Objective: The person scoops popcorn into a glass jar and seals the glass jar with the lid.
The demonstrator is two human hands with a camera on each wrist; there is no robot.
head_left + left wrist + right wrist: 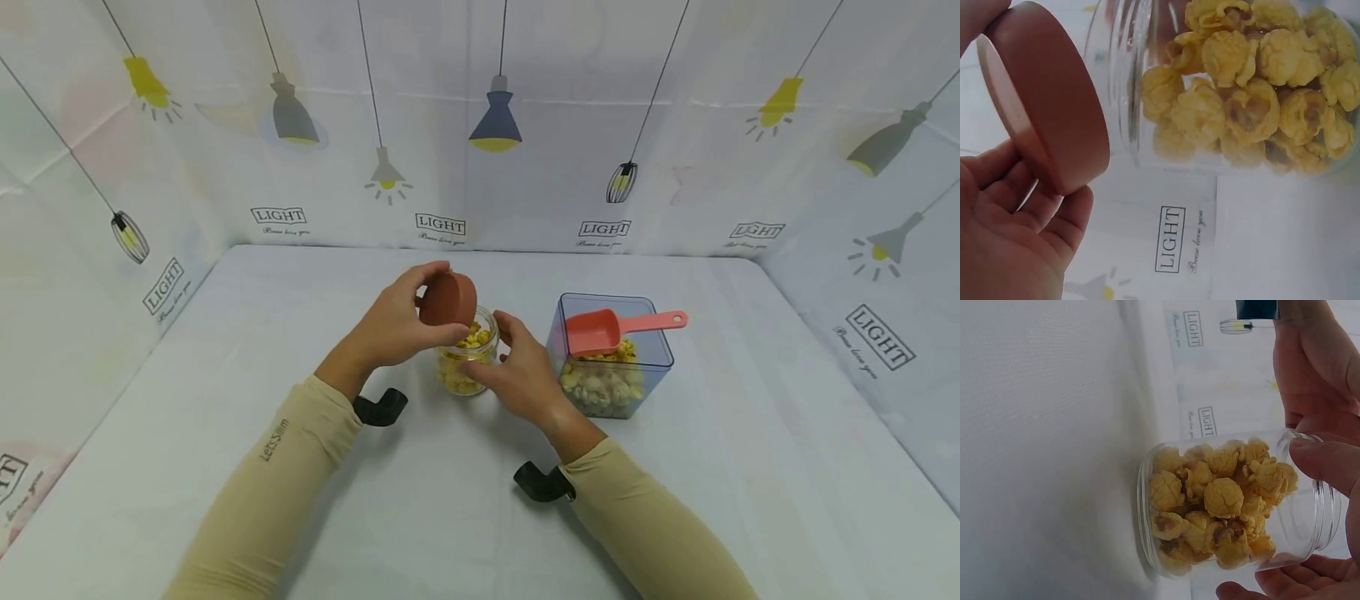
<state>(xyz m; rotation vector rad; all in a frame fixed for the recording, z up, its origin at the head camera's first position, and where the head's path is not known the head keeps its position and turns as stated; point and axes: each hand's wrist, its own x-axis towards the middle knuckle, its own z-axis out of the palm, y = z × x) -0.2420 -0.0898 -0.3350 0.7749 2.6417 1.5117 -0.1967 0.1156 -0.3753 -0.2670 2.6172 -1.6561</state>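
My left hand (390,321) grips a round reddish-brown lid (455,297) by its edge, fingers on one side and thumb on the other. The lid is tilted and apart from the open mouth of a clear jar (459,379), which stands upright on the table. Yellow popcorn (1229,115) fills much of the jar, as the left wrist view shows close up. Around the jar's upper part curls my right hand (528,375), its thumb (1325,461) on one side and fingers on the other.
Right of the jar stands a bluish see-through square container (655,365) with more popcorn inside. A pink scoop (596,332) lies across its top, handle (652,322) jutting over the right rim. Behind the white table (442,500) hangs a lamp-printed curtain (555,108).
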